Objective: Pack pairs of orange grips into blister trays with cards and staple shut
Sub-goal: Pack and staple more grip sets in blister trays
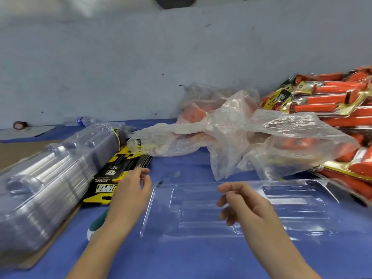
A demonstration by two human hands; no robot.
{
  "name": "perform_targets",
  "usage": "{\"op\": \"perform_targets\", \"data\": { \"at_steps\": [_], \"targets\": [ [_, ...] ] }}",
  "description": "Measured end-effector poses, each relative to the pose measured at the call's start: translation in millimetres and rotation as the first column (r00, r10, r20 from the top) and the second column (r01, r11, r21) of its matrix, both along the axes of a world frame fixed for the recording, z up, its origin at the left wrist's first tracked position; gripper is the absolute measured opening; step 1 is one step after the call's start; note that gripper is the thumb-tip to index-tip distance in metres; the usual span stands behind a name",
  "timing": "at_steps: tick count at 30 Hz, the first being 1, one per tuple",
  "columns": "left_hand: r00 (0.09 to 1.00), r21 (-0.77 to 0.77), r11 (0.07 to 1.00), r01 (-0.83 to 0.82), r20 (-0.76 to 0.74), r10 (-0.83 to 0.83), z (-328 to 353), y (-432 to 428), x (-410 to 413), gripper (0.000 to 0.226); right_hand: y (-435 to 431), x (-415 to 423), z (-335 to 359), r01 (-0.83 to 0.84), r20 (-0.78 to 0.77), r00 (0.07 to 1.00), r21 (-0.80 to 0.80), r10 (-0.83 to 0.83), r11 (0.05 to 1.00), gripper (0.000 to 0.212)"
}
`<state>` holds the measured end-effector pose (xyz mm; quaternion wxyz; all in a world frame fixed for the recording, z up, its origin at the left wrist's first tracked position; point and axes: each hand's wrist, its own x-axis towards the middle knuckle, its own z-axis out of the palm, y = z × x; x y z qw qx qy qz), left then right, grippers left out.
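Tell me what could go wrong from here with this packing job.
1. The clear tray lies open and empty on the blue cloth. It looks light, so it may slide when grips are pressed in.
2. The loose plastic bag sags near the tray's far edge, and a fold could get trapped when the tray is stapled shut.
3. The cards lie partly under the bag, so pulling one may drag it.

Bare left hand [130,196], bare right hand [247,206]; forearms [281,248] uncovered to frame edge.
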<state>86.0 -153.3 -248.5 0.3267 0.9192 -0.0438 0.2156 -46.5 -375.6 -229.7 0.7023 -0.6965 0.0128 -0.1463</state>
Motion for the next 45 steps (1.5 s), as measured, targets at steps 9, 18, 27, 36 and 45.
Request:
{"op": "perform_targets", "data": {
  "at_steps": [9,18,27,36,45],
  "targets": [
    [0.954,0.295,0.922,-0.252,-0.084,0.288,8.6,55.6,20.5,0.028,-8.1,52.4,-6.5,0.088,0.063,0.996,-0.483,-0.065,0.871,0.024],
    [0.803,0.410,0.882,-0.233,-0.430,0.412,-4.2,98.1,32.1,0.037,2.6,76.5,-20.3,0.089,0.099,0.995,-0.698,-0.028,0.711,0.019],
    [0.944,0.411,0.905,0.107,-0.328,0.038,-15.8,117.4,31.1,0.075,10.1,83.4,-28.3,0.112,0.135,0.991,-0.744,-0.016,0.659,0.020],
    [0.988,0.391,0.908,0.150,-0.083,-0.127,-27.6,128.8,29.8,0.035,12.3,82.0,-33.9,0.114,0.146,0.989,-0.786,0.003,0.608,0.021],
    [0.988,0.359,0.933,-0.011,0.147,-0.044,-14.3,116.2,24.8,0.010,11.2,83.5,-34.3,0.140,0.173,0.985,-0.789,-0.002,0.599,0.021]
  ]
}}
